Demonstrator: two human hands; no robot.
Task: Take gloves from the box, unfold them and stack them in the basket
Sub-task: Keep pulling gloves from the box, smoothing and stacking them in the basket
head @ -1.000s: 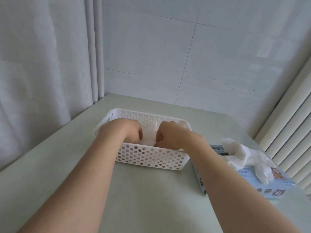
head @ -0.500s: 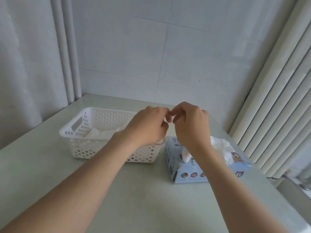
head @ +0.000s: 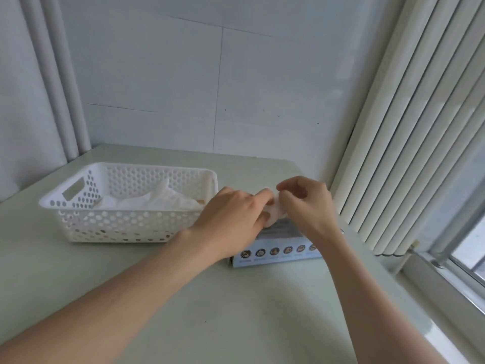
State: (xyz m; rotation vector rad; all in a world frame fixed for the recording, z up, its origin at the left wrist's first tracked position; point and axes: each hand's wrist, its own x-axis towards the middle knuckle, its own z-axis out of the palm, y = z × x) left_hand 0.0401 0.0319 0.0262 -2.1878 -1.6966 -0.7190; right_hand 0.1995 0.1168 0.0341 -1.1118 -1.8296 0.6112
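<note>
We hold a folded white glove (head: 273, 215) just above the top of the pale blue box (head: 275, 253), between our two hands: the left hand (head: 231, 219) grips its near side with curled fingers, and the right hand (head: 307, 203) pinches its far side between thumb and fingertips. The box stands on the pale green table (head: 236, 311), its front row of round icons facing us. Just to its left sits the white perforated basket (head: 118, 227) with crumpled white gloves (head: 157, 202) lying inside - and vertical blinds (head: 420, 127) hang along the right.
</note>
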